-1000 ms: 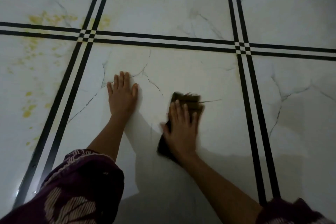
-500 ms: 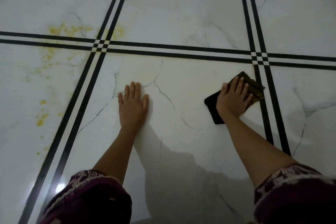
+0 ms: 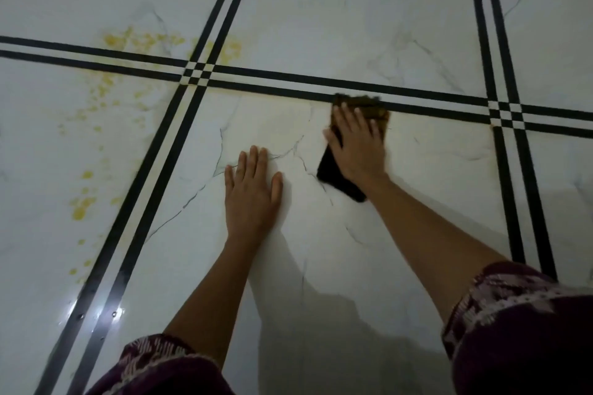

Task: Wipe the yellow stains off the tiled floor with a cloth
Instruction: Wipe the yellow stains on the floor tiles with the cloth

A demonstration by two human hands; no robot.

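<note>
Head camera: left hand (image 3: 252, 199) flat on the tiled floor (image 3: 433, 176), bracing; right hand (image 3: 359, 146), fingers straight, presses the dark cloth (image 3: 332, 170) down for scrubbing, well apart from the yellow stains (image 3: 81, 207).

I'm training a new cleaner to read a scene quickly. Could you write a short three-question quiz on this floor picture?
1. True or false: the left hand lies flat on bare tile, holding nothing.
2. The yellow stains lie mostly: A) left of both hands; B) right of both hands; C) between the hands.
3. Fill in: the cloth is pressed down by the ___ hand.

Key: 1 true. 2 A. 3 right; the right hand presses it with spread fingers.
</note>
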